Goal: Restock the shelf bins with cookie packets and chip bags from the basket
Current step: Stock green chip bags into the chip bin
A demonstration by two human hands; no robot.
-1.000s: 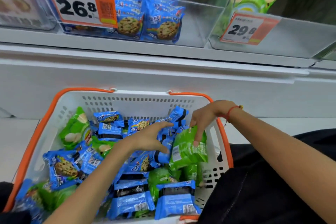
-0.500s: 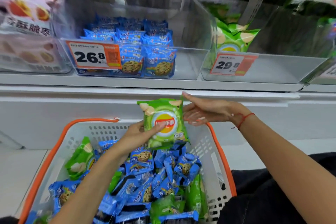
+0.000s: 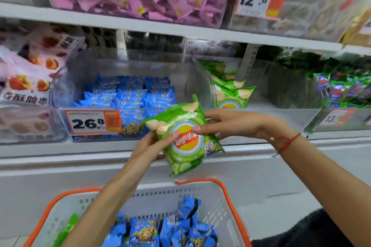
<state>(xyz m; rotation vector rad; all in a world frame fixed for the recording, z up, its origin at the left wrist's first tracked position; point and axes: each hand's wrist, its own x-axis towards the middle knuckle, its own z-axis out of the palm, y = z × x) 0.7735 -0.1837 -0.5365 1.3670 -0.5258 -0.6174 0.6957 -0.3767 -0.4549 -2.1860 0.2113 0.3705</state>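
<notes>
Chip bag (image 3: 183, 136), green, is up in front of the shelf, pinched by both the left hand (image 3: 149, 144) and right hand (image 3: 236, 124). Not binned yet. Lots of packets wait in the basket (image 3: 226, 202).

We face white shelf boards (image 3: 140, 26) stacked in tiers, with pale floor (image 3: 281, 202) below at right.

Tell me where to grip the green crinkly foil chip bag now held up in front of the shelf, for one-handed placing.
Probably pinch the green chip bag at its flat crimped top seal, the upper-left corner by the printed chips, coming from the left. The puffed middle bulges and would slip or crush. The left hand and right hand now hold its sides, tilted.
</notes>
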